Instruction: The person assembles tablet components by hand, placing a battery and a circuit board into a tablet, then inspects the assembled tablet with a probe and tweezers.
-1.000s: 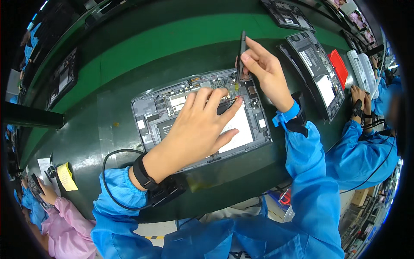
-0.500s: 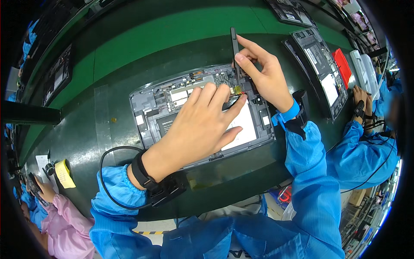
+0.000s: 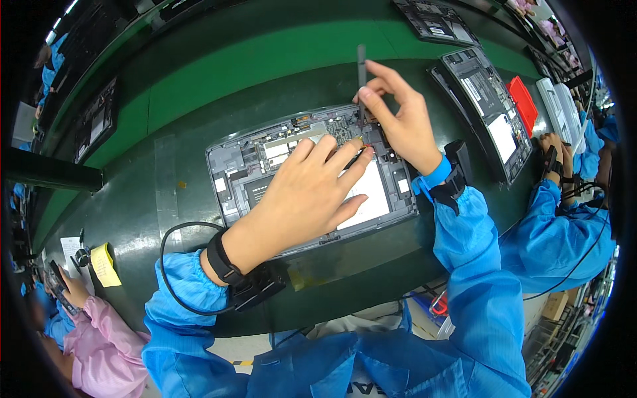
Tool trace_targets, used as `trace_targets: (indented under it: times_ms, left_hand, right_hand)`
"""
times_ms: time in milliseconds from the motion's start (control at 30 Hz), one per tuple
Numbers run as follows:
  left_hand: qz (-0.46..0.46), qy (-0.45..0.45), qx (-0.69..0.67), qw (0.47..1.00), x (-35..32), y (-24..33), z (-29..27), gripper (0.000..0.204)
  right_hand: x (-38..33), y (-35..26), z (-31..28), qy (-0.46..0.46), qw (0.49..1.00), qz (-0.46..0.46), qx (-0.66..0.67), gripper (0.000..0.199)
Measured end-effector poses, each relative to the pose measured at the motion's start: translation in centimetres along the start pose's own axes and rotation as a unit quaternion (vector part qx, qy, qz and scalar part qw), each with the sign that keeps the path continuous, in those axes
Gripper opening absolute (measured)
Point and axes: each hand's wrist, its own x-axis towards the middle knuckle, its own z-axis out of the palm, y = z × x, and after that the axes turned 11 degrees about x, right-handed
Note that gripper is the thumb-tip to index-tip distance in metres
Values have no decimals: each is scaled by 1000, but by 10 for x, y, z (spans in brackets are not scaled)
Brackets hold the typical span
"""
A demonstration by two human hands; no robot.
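An opened tablet-like device lies in front of me, its circuit board, dark battery and white panel exposed. My left hand is spread palm down over it, its fingertips on the inner parts by a small yellow piece of tape and red wires. Most of the tape is under those fingers. In my right hand a slim black stick-like tool is pinched nearly upright. Its lower end reaches down to the circuit board just beyond my left fingertips; the tip is blurred.
More opened devices lie at right, far right and left. A red tray sits beside the right one. A yellow note lies at left. Co-workers' hands are at right; a pink-sleeved person is at left.
My left fingertips have moved over the yellow tape, which showed more before. The tool in my right hand has become more upright and blurred. The whole view has shifted slightly.
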Motion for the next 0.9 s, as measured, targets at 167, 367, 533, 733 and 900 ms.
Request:
trace_targets:
  times_ms: [167, 367, 533, 733, 900]
  left_hand:
    - [-25, -24, 14, 999, -9, 9, -14, 73]
    - [44, -91, 74, 992, -40, 38, -23, 70]
    - [-38, -19, 195, 980, 1, -18, -8, 59]
    - [-68, 18, 219, 973, 79, -129, 11, 55]
    - [-231, -42, -234, 944, 208, -147, 25, 55]
  right_hand:
    - [3, -19, -32, 114, 993, 5, 25, 28]
    - [-10, -38, -50, 79, 992, 94, -6, 25]
    - [-14, -45, -46, 104, 994, 22, 6, 25]
    - [-18, -42, -42, 189, 979, -64, 48, 28]
    - [-14, -44, -42, 261, 953, -78, 129, 31]
